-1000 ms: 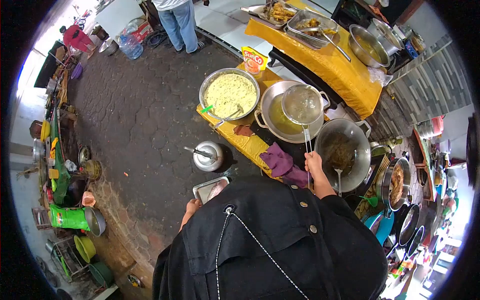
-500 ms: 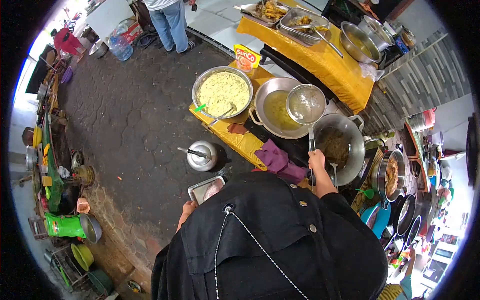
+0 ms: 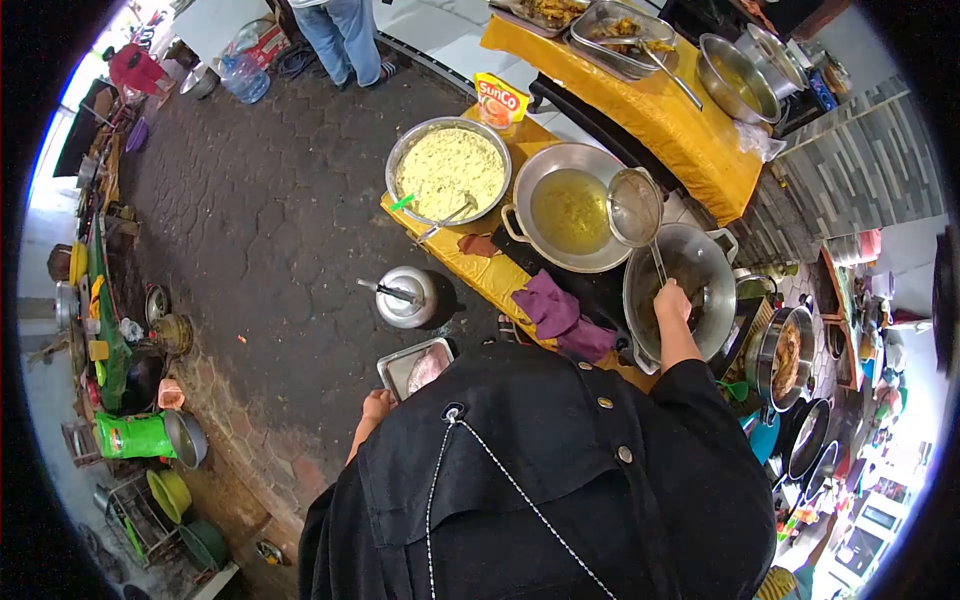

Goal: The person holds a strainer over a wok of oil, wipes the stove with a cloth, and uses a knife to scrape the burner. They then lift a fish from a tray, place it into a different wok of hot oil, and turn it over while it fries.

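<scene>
My right hand (image 3: 672,299) grips the long handle of a wire mesh strainer (image 3: 634,208). The strainer's round head is over the right rim of a wide pan (image 3: 565,215) holding yellowish liquid; contact with the rim cannot be made out. Beneath my right hand is a second, deeper wok (image 3: 718,290) with a dark inside. Low on the left, my left hand (image 3: 378,404) is closed at the near corner of a rectangular metal tray (image 3: 395,372). A pinkish piece (image 3: 430,367) lies in that tray, partly hidden by my clothing.
A bowl of pale yellow mixture (image 3: 450,172) stands left of the pan, with a SunCo pouch (image 3: 500,100) behind. A kettle (image 3: 405,297) sits on the paved floor. A purple cloth (image 3: 560,315) lies beside the pans. At the back, a yellow-covered table (image 3: 640,120) holds trays. A person (image 3: 340,40) stands far left.
My right hand has moved right and slightly away from me, over the deeper wok. The strainer's head has shifted right across the pan's rim. My left hand stays at the tray.
</scene>
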Available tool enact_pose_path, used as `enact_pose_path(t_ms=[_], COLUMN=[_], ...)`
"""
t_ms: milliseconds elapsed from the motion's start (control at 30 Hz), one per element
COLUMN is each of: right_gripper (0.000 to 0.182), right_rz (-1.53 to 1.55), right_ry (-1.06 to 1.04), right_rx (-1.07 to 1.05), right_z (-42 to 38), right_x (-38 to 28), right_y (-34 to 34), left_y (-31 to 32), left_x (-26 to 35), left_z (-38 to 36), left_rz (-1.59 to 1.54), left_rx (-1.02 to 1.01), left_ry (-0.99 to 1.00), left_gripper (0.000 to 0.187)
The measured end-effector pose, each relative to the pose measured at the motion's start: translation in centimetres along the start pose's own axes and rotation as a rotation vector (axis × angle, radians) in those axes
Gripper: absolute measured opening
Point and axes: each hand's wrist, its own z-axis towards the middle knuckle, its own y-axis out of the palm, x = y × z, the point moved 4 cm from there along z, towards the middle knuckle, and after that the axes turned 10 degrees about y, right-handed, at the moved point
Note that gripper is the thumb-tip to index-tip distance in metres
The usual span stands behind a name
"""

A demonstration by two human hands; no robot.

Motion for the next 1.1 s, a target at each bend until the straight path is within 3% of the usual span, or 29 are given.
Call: enact_pose_path(t_ms=[67,167,267,333,400,433,500,567,667,767,867,1100], right_gripper=[0.028,0.026,0.020,0.013,0.010,0.009,0.010,0.010,0.012,0.014,0.014,0.014], right_rz=[-0.005,-0.029,0.168,0.290,0.753,0.838,0.860,0.880,0.967,0.919,0.932,0.950], right_ry=[-0.030,-0.133,-0.148,-0.206,-0.148,-0.089,-0.098,-0.092,-0.112,-0.174,-0.195,-0.201], right_rx=[-0.021,0.046,-0.246,-0.370,-0.621,-0.727,-0.752,-0.772,-0.808,-0.771,-0.762,-0.714], right_z=[1.7,2.5,2.3,4.9,1.5,0.2,-0.4,-1.5,-2.4,-2.9,-2.8,-2.6], right_x=[-0.1,-0.6,-1.1,-1.0,-1.9,-2.5,-3.4,-4.1,-4.4,-4.4,-4.3,-4.2], right_y=[1.3,2.5,4.6,10.2,10.1,9.9,11.2,11.6,11.5,10.7,10.4,8.8], left_y=[1.9,-0.1,0.0,0.8,2.8,4.1,3.9,0.9,-0.8,1.6,-0.4,0.5], left_x=[-4.5,4.4,6.3,5.2,1.4,-1.4,-1.1,5.1,9.5,3.0,10.7,8.4], left_z=[2.1,-2.1,-2.7,-1.9,-0.1,1.1,0.9,-2.1,-3.6,-0.3,-3.3,-0.9], left_rz=[-0.188,-0.409,-0.434,-0.376,-0.318,-0.344,-0.371,-0.414,-0.281,-0.195,-0.218,-0.260], left_rx=[-0.116,0.040,0.080,0.020,-0.038,-0.025,-0.004,0.023,0.050,0.065,0.078,-0.007], left_ry=[-0.032,-0.218,-0.229,-0.191,-0.154,-0.131,-0.111,-0.196,-0.177,-0.080,-0.206,-0.151], left_gripper=[0.030,0.028,0.026,0.026,0.026,0.025,0.025,0.027,0.028,0.030,0.030,0.029])
